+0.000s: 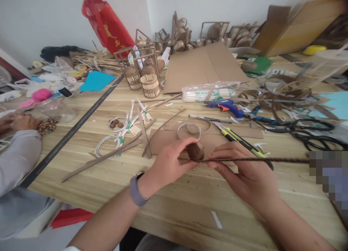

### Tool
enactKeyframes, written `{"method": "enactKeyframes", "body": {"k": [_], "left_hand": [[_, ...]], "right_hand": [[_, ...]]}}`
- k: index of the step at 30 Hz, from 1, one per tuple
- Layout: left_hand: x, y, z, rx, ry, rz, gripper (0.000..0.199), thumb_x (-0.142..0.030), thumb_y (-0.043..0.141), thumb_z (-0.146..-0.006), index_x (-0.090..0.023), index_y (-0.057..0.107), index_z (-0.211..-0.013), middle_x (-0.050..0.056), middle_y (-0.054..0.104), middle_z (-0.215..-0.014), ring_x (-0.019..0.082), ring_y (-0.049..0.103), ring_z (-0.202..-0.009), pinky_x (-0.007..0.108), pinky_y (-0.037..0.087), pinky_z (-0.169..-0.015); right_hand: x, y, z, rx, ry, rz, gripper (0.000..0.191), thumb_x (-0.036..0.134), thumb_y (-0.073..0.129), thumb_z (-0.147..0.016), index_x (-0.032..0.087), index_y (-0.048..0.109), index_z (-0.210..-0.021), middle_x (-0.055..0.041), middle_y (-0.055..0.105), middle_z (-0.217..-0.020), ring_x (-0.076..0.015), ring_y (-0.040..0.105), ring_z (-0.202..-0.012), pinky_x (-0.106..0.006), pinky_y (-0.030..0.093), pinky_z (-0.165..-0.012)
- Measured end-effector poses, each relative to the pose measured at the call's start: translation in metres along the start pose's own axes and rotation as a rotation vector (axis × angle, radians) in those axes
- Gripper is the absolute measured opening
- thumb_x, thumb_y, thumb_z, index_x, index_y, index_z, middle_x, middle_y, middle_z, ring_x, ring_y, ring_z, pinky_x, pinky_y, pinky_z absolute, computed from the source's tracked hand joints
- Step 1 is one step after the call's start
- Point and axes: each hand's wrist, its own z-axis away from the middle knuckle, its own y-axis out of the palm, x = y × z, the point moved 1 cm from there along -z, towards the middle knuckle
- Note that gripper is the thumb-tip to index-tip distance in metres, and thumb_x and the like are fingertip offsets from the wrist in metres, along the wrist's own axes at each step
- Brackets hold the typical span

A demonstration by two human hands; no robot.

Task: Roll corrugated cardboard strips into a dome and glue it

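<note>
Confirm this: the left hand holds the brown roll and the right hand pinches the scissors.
Not quite: the head view shows the right hand pinching a dark braided cord, not the scissors. The left hand does hold the brown roll.

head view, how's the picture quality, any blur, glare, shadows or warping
Head view: soft, rather dim light with faint shadows on the table; things look stretched toward the edges, like the cardboard box, which blurs at its far right; small glints on the clear plastic pack; a blocky pixelated patch covers part of the right edge.
</note>
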Motion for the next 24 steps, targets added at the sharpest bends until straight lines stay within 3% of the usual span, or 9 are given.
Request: {"method": "enactKeyframes", "body": {"k": [9,19,24], "left_hand": [[-0.006,-0.002,0.000,0.029,0.188,-0.123,0.044,-0.020,0.066,-0.086,-0.022,0.050,-0.127,0.009,0.065,-0.123,0.023,0.064,-0.110,0.039,0.051,-0.096],[-0.013,-0.002,0.002,0.031,0.264,-0.200,0.036,-0.019,0.062,-0.090,-0.021,0.050,-0.124,0.009,0.064,-0.124,0.022,0.062,-0.113,0.036,0.051,-0.098],[-0.011,-0.001,0.001,0.009,0.364,-0.323,0.033,-0.012,0.058,-0.091,-0.018,0.049,-0.122,0.011,0.064,-0.124,0.022,0.060,-0.116,0.036,0.050,-0.100]], "right_hand": [[-0.004,0.003,0.002,-0.019,0.074,-0.061,0.013,0.030,0.058,-0.092,0.025,0.065,-0.083,-0.0021,0.069,-0.072,-0.0198,0.067,-0.068,-0.030,0.052,-0.058],[-0.006,0.010,0.005,-0.025,0.043,-0.017,0.012,0.032,0.054,-0.095,0.025,0.061,-0.088,-0.0016,0.064,-0.074,-0.0182,0.063,-0.069,-0.029,0.051,-0.060],[-0.012,0.015,0.013,-0.099,0.282,-0.110,0.025,0.047,0.066,-0.084,0.023,0.057,-0.080,0.0004,0.057,-0.068,-0.0171,0.056,-0.059,-0.029,0.048,-0.054]]}}
